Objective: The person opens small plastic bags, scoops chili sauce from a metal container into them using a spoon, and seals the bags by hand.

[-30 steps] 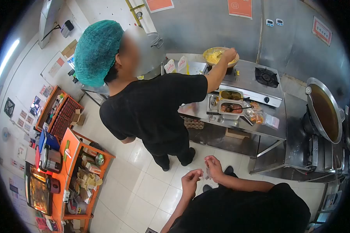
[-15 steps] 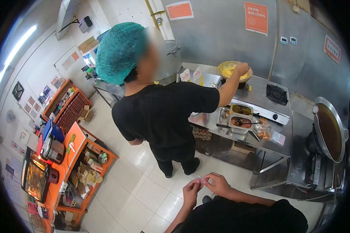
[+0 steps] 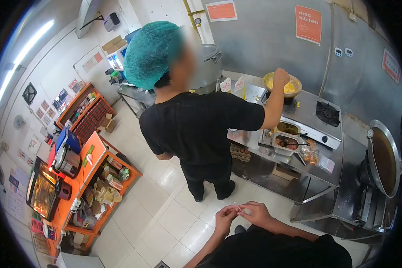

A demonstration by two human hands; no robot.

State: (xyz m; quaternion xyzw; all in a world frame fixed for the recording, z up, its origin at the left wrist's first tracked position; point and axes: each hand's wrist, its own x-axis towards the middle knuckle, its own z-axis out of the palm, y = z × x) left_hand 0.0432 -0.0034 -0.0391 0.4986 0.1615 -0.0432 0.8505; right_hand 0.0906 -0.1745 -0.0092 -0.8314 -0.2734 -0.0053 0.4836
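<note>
Low in the view, my left hand (image 3: 225,219) and my right hand (image 3: 257,213) meet with their fingertips close together. Both are closed in a pinch on a small, thin, whitish-pink piece (image 3: 239,208) that looks like clear plastic. Its exact kind is too small to make out, and the fingers cover part of it. My hands are in the air above the tiled floor, behind a co-worker (image 3: 196,129) in a green hair net and black clothes. That person's hand (image 3: 281,76) is over a pan of yellow food (image 3: 290,85) on the stove.
Trays of sauce (image 3: 286,142) and plastic packets (image 3: 326,165) lie on the steel table right of the co-worker. A large wok of brown liquid (image 3: 384,158) stands at the far right. On the left is an orange shelf table (image 3: 94,158) with a cooker (image 3: 68,157).
The whole view has shifted, so the room appears further right. My hands still pinch the small piece, with fingers slightly rearranged. The co-worker's hand has moved a little at the pan.
</note>
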